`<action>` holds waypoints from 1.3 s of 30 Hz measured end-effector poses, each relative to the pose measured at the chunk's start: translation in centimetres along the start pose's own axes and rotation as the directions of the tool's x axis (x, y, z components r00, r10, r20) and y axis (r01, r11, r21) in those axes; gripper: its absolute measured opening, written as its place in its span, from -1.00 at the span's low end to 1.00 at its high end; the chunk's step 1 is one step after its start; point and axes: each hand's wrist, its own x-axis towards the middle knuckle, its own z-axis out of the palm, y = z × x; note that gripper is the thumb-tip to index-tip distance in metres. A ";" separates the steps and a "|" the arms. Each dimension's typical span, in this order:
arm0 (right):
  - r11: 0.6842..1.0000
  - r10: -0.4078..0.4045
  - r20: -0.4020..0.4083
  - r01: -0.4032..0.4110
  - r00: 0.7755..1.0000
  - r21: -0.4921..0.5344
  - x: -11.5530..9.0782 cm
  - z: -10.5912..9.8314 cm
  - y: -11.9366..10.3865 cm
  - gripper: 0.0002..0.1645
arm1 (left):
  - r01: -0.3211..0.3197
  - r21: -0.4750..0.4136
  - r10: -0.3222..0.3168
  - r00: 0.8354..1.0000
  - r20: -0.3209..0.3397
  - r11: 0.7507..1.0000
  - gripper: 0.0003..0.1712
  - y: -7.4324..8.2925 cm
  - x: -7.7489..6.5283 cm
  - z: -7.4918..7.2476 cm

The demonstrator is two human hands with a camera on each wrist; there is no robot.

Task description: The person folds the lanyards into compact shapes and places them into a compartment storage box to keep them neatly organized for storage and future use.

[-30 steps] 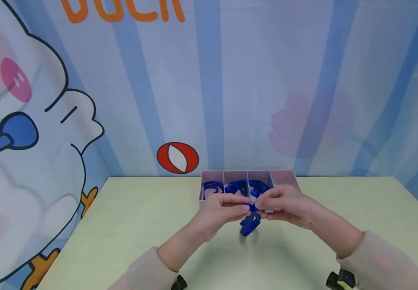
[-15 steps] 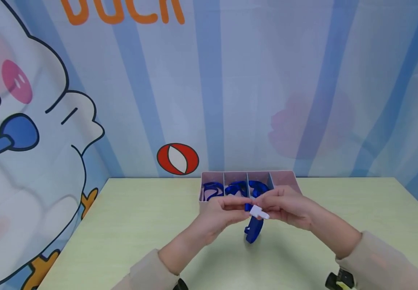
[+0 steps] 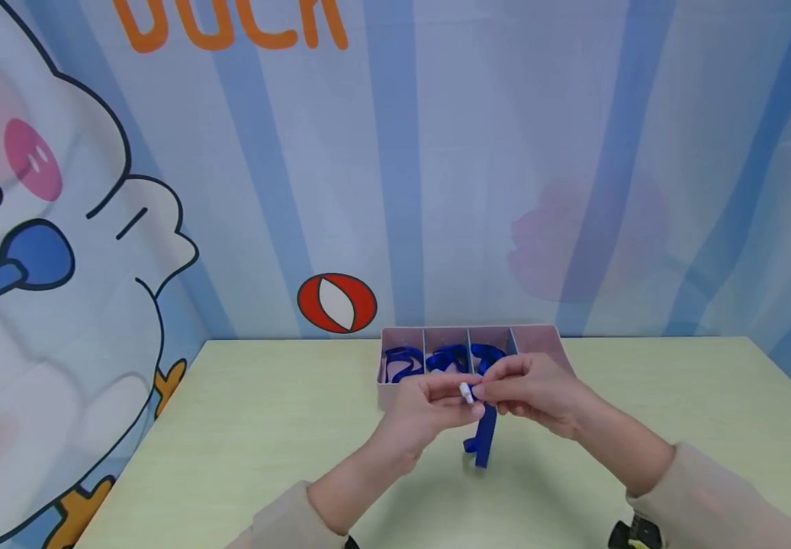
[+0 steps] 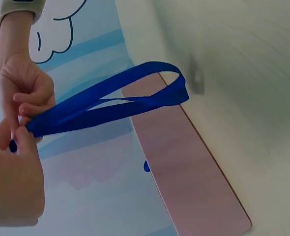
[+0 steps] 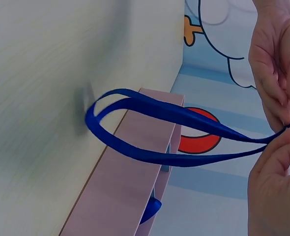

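Both hands meet over the table in front of a pink box, at a blue lanyard (image 3: 485,436). With thumb and fingers, my right hand (image 3: 539,395) pinches its blue strap close to a small white plastic clip (image 3: 467,393). My left hand (image 3: 426,415) holds the same end from the other side, the clip showing between its thumb and fingers. Below the fingers the strap hangs in long loops; the left wrist view shows the looped strap (image 4: 101,101) running out from both hands' fingertips. In the right wrist view the strap (image 5: 150,110) spreads into a wide loop.
The pink divided box (image 3: 539,335) stands at the table's back edge, partly behind the hands. Blue straps (image 3: 403,362) lie in three of its compartments. A printed cloth backdrop (image 3: 464,152) rises behind the pale table (image 3: 285,427).
The white clip has come into view and turned, now sitting at the left hand's fingertips. The hanging strap has dropped lower and straightened. The right fingers have shifted slightly left.
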 end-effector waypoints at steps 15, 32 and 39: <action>0.961 -0.210 0.014 0.209 0.978 -0.181 1.1 -1.4 1.1 -0.98 | -0.074 0.033 0.077 0.991 -0.108 0.997 -0.68 0.3 -0.1 0.1; 0.860 -0.276 0.175 0.324 0.945 -0.395 2.3 -1.8 6.9 -0.37 | -0.183 -0.038 0.176 0.973 -0.152 0.982 -0.70 2.6 -0.7 -0.6; 0.907 -0.232 0.025 0.226 0.972 -0.354 1.9 -2.4 7.6 -0.73 | -0.197 -0.085 0.174 0.960 -0.218 0.977 -0.68 3.5 -0.8 -1.8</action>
